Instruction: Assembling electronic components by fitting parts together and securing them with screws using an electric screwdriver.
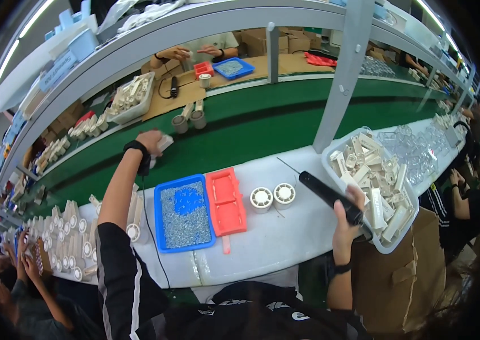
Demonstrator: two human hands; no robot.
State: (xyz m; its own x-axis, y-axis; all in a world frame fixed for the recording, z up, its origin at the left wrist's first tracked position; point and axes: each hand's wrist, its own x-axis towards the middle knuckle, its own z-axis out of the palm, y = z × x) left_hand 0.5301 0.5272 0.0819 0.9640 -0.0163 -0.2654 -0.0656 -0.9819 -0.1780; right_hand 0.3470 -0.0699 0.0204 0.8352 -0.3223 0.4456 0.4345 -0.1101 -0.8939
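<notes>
My left hand (150,141) is stretched out over the green conveyor belt (262,124), its fingers closed round a pale plastic part (164,143) that is partly hidden and blurred. In my right hand (344,221) is a black electric screwdriver (330,198), held tilted with its thin bit pointing up and left. Two round white slotted plastic parts (261,199) stand side by side on the white work surface, left of the screwdriver. Between my arms lie a blue tray (186,247) of small silvery screws and a red two-compartment holder (226,202).
A clear bin (387,248) heaped with white plastic parts stands at the right, beside transparent pieces (415,147). Rows of white assemblies (67,238) fill the left end. A grey post (344,79) rises ahead. Across the belt, a co-worker's hands (180,53) are near another blue tray (233,68).
</notes>
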